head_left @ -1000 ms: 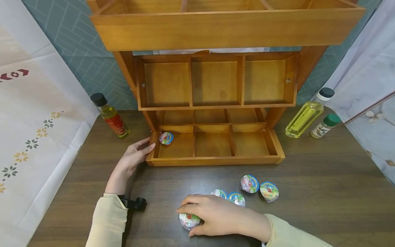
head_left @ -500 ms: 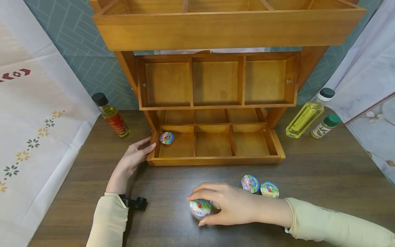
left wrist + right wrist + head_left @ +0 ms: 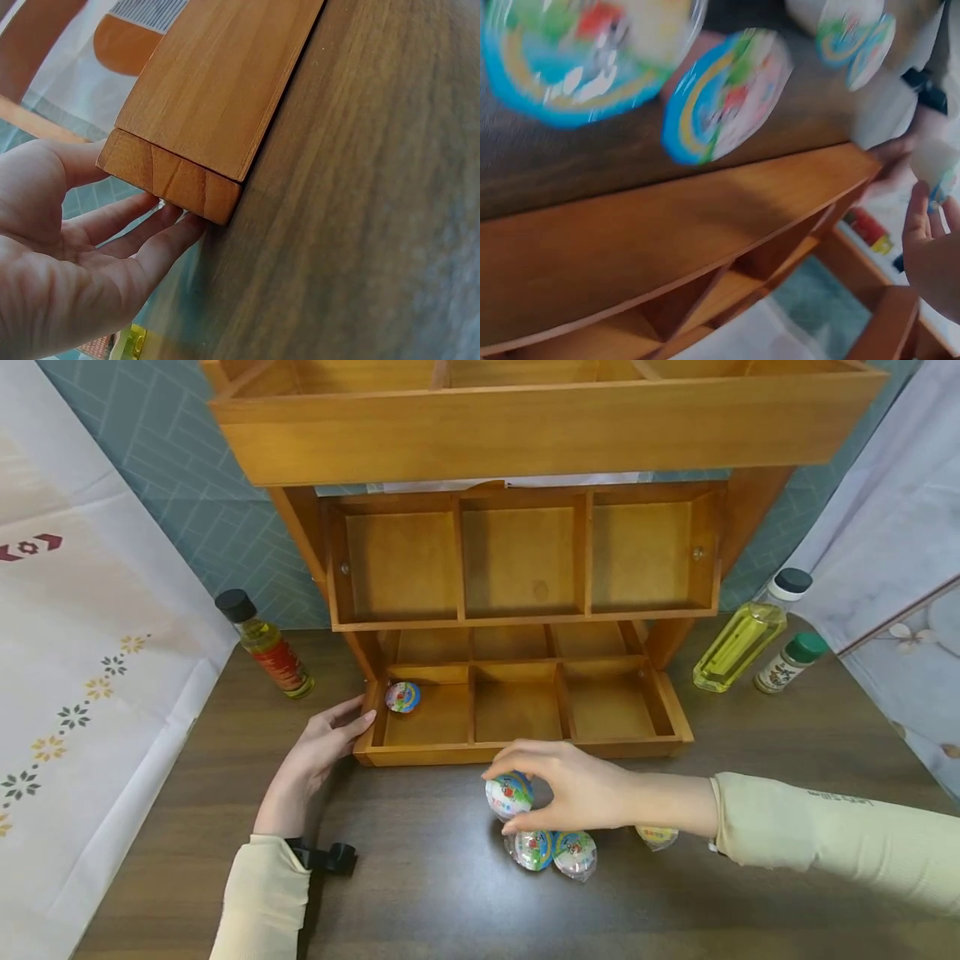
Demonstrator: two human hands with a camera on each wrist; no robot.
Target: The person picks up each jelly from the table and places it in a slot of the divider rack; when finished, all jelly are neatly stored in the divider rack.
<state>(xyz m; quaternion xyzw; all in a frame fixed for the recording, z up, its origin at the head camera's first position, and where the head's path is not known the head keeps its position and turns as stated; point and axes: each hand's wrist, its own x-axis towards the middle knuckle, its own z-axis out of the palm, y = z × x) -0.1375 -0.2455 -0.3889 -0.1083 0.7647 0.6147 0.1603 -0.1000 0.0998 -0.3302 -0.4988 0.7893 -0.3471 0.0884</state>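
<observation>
We judge the work to be near its start: of the six lidded cups we can count, only one is inside the wooden rack [image 3: 525, 439]. That corner cup [image 3: 402, 697] sits in the left compartment [image 3: 442, 722] of the rack's bottom tray [image 3: 420, 757], near the back left corner.

A second is under way. The held cup [image 3: 510, 795] is in the right hand [image 3: 573, 787], just in front of the rack, near the middle of its width. We see thumb and fingers clamped on that cup, which looks lifted off the counter [image 3: 420, 902] but is not in any compartment.

Four more seem left to handle, all on the counter in front of the rack. The near left cup [image 3: 532, 850] and near right cup [image 3: 575, 853] lie side by side, farther from the rack than the held one. Towards the rack's right end, the yellow cup [image 3: 657, 837] is partly hidden by the right forearm [image 3: 678, 806]; the pink cup [image 3: 731, 97] beside it shows only in the right wrist view.

Our left hand [image 3: 326, 743] rests at the rack's left end, its fingers apart and fairly straight against the tray's outer side, perhaps steadying it. The red-labelled bottle [image 3: 273, 652] left of the rack, and the oil bottle [image 3: 741, 643] and green-capped jar [image 3: 783, 668] right of it, stand untouched.
</observation>
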